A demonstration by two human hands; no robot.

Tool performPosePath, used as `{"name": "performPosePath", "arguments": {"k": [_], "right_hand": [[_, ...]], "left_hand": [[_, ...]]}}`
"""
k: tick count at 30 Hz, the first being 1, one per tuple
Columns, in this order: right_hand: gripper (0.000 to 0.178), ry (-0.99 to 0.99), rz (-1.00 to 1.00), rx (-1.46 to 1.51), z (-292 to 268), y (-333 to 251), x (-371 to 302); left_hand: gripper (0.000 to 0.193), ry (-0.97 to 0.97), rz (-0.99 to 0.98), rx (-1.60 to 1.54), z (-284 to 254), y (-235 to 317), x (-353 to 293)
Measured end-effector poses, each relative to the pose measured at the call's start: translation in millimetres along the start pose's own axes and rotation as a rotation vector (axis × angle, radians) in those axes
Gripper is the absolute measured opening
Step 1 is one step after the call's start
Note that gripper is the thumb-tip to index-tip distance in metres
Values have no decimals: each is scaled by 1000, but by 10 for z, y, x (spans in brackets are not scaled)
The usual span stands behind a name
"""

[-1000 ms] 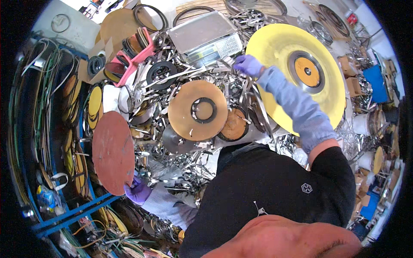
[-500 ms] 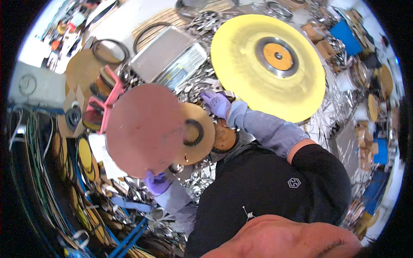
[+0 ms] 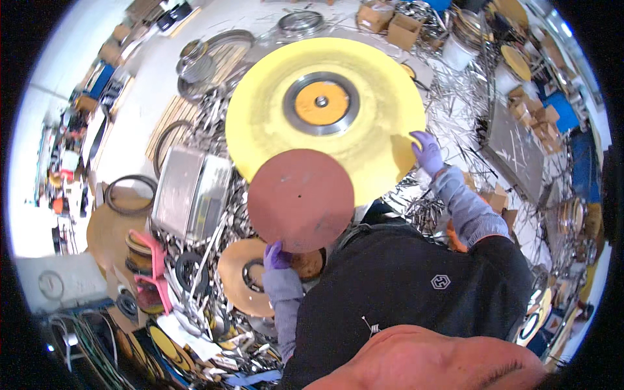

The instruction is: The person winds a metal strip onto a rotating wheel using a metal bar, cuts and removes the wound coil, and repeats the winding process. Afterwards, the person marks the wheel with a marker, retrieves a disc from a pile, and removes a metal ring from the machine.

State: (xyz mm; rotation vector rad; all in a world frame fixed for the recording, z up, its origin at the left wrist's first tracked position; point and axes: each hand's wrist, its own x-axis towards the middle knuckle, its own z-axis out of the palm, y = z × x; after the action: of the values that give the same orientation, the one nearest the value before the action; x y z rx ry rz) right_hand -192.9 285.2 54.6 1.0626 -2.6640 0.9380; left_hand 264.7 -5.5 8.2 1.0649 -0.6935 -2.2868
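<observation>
A flat reddish-brown disc (image 3: 300, 198) with a tiny centre hole is held by its near edge in my left hand (image 3: 277, 256), gloved in purple. It overlaps the near left part of a large yellow disc (image 3: 383, 153). An orange round centre (image 3: 323, 104) ringed by grey metal sits in the yellow disc. My right hand (image 3: 427, 155), also in a purple glove, is at the yellow disc's right rim with its fingers apart; whether they touch it I cannot tell. A tan disc (image 3: 235, 273) with a black ring (image 3: 252, 276) on it lies beside my left forearm.
A clear-lidded box (image 3: 183, 193) stands left of the discs, and a pink rack (image 3: 155, 260) holds round pieces nearer to me. Metal strip scraps (image 3: 455, 114) litter the floor on the right. A grey flat panel (image 3: 513, 153) lies beyond them.
My left hand has carried the reddish-brown disc rightward, from above the tan disc to over the yellow one. My right hand has moved from the scrap by the box to the yellow disc's right rim.
</observation>
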Motion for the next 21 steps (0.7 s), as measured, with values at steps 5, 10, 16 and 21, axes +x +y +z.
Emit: {"name": "performPosePath", "arguments": {"k": [5,10,16,21], "right_hand": [[30,107,342,-82,-49,1454,708],[58,-968,761,51,388,2470,904],[21,-551,782,782,634,2504,499],[39,-271,717,358,-342,2570,239]], "left_hand": [[40,-179,339,1732,-269,294,-107],[58,731,-138,838,149,360,112],[70,272,311,1484,1717,575,1327],[87,126,640,1920,3460,447,2484]]}}
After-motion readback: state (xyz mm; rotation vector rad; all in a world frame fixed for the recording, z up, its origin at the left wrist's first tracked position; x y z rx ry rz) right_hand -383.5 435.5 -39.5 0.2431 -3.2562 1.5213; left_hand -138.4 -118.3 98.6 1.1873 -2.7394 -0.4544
